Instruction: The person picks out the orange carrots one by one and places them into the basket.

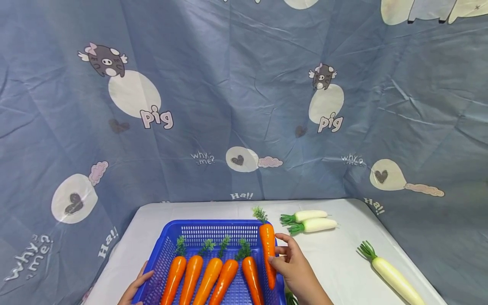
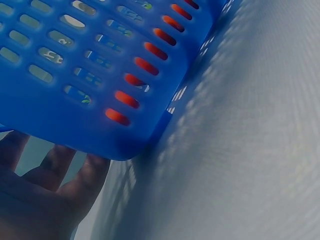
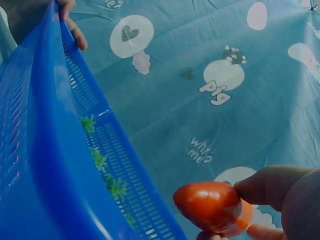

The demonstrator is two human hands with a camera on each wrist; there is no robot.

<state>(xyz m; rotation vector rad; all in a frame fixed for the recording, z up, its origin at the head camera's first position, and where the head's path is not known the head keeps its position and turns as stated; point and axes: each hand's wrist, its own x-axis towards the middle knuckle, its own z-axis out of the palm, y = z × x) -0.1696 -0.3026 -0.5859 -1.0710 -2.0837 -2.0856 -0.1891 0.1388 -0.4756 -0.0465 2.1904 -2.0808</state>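
While the right hand (image 1: 291, 264) pinched a carrot (image 1: 268, 254) between thumb and fingers, that carrot stood over the right edge of the blue basket (image 1: 198, 231). It was glossy orange, tapered, with a green tuft at the far end. Five more carrots (image 1: 213, 275) lay side by side in the basket. The left hand (image 1: 135, 288) rested on the basket's left rim, fingers fairly straight. Three white radishes (image 1: 310, 222) lay on the bench (image 1: 343, 262).
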